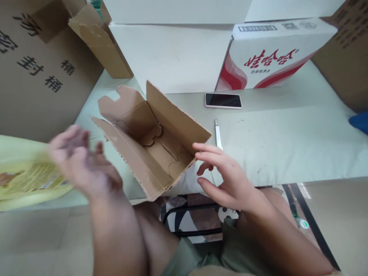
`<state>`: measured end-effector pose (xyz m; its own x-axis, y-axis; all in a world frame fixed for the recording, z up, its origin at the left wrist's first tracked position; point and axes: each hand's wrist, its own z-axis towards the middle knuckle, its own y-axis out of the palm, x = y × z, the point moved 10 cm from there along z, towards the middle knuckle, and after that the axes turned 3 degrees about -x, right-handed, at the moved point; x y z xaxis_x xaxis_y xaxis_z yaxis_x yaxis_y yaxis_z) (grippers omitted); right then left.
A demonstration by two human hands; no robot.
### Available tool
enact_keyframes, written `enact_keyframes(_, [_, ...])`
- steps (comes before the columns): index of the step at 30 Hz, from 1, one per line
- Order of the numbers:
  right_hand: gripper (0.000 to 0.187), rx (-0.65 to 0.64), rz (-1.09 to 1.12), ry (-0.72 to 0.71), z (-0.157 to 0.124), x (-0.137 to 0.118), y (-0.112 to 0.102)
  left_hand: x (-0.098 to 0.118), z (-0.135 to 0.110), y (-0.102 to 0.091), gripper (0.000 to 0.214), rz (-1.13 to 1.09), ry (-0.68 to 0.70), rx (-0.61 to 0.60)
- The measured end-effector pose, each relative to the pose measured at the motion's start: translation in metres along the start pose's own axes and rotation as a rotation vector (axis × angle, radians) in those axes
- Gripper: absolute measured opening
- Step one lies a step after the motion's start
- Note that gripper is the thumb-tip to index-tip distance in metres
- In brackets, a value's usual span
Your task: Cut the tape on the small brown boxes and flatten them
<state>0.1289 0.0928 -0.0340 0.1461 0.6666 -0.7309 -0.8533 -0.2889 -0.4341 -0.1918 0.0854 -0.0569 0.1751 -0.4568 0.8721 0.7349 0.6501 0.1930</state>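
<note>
An open cardboard box stands on the pale green covered surface, its flaps spread and nothing inside it. My right hand is at the box's right corner, fingers spread and bent; whether the fingertips touch the cardboard is unclear. Left of the box, my left hand is raised and blurred by motion, fingers apart and holding nothing. Close to that hand lies a yellow-green plastic bag with printed text. A slim white tool, like a utility knife, lies just beyond my right hand.
A phone lies near the white boxes at the back, one a red-and-white printed carton. A large printed cardboard carton stands at left, with a smaller open box beside it. Something blue shows at the right edge.
</note>
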Motion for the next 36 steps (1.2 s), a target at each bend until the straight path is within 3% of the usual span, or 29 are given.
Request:
enact_keyframes(1, [0.053,-0.021,-0.034,-0.015,0.000,-0.001,0.004,-0.015,0.005,0.007,0.031,-0.030,-0.036,0.018])
enact_keyframes(2, [0.051,-0.025,-0.064,-0.025,0.000,-0.002,0.005,-0.034,0.007,0.023,0.027,-0.067,-0.135,-0.063])
enact_keyframes(5, [0.033,0.007,-0.084,-0.079,0.001,-0.013,-0.006,-0.054,0.007,0.044,0.038,-0.195,-0.240,-0.134])
enact_keyframes(8, [0.022,0.115,0.013,-0.120,-0.001,-0.017,-0.030,-0.049,0.004,0.043,0.053,-0.256,-0.221,-0.084])
enact_keyframes(11, [0.037,0.304,0.039,-0.027,-0.009,0.003,-0.052,-0.042,-0.002,0.050,0.058,-0.266,-0.201,-0.136])
enact_keyframes(13, [0.049,0.351,-0.058,0.079,-0.014,0.023,-0.053,-0.042,-0.009,0.057,0.054,-0.248,-0.206,-0.188])
enact_keyframes(18, [0.051,0.382,-0.349,0.262,-0.022,0.054,-0.048,-0.037,-0.021,0.078,0.057,-0.144,-0.134,-0.434])
enact_keyframes(21, [0.072,0.376,-0.178,0.288,-0.026,0.066,-0.044,-0.025,-0.024,0.083,0.083,-0.038,0.046,-0.563])
enact_keyframes(24, [0.075,0.417,0.073,0.245,-0.031,0.071,-0.046,-0.026,-0.026,0.081,0.068,0.047,0.087,-0.599])
enact_keyframes(26, [0.057,0.403,0.172,0.207,-0.031,0.071,-0.046,-0.033,-0.024,0.074,0.053,0.005,0.002,-0.530])
enact_keyframes(30, [0.027,0.239,0.171,0.213,-0.023,0.070,-0.034,-0.035,-0.026,0.070,0.062,-0.125,-0.095,-0.429])
enact_keyframes(33, [0.022,0.111,0.149,0.233,-0.018,0.069,-0.022,-0.031,-0.029,0.076,0.056,-0.088,-0.069,-0.464])
enact_keyframes(36, [0.031,0.006,0.236,0.174,-0.017,0.062,-0.014,-0.024,-0.030,0.076,0.051,0.025,0.018,-0.480])
